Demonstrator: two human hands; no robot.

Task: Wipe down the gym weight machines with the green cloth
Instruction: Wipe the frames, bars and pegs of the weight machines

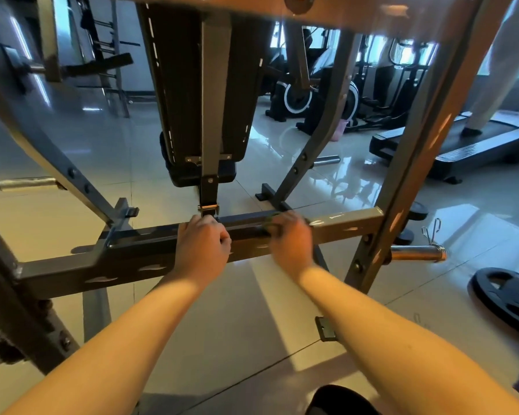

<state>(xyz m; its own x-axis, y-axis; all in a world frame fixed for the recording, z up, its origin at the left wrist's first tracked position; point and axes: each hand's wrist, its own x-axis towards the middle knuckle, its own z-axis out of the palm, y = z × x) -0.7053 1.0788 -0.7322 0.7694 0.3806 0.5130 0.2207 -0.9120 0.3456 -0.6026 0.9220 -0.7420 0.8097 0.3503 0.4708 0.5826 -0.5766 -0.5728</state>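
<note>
1. The person is leaning over a grey weight machine [411, 163] and is stretching 2 bare forearms forward to its low crossbar [132, 259], which is running from left to right across the view.
2. The left hand [203, 244] is lying on top of the crossbar, just below the foot of the centre post [215, 100]. Its fingers are curling over the far edge of the bar and are gripping it.
3. The right hand [289, 239] is sitting on the same crossbar, near the left hand but not touching it. It is holding the green cloth [271, 225] bunched under its fingers and is pressing it against the top face of the bar.
4. Only 1 small dark-green fold of the cloth is showing past the fingers. The rest is hiding under the hand, which is looking a little blurred.
5. A black bench pad [177, 85] is rising behind the centre post, and its lower end is hanging above the floor [222, 324] of glossy tiles.
6. At the right side, a chrome peg [417, 253] is sticking out from the machine's upright, and a black weight plate [504, 295] is lying flat on the floor near it.
7. Far behind, exercise bikes [294, 97] are standing in a row, and another person in light trousers [492, 79] is standing on a treadmill [477, 148].
</note>
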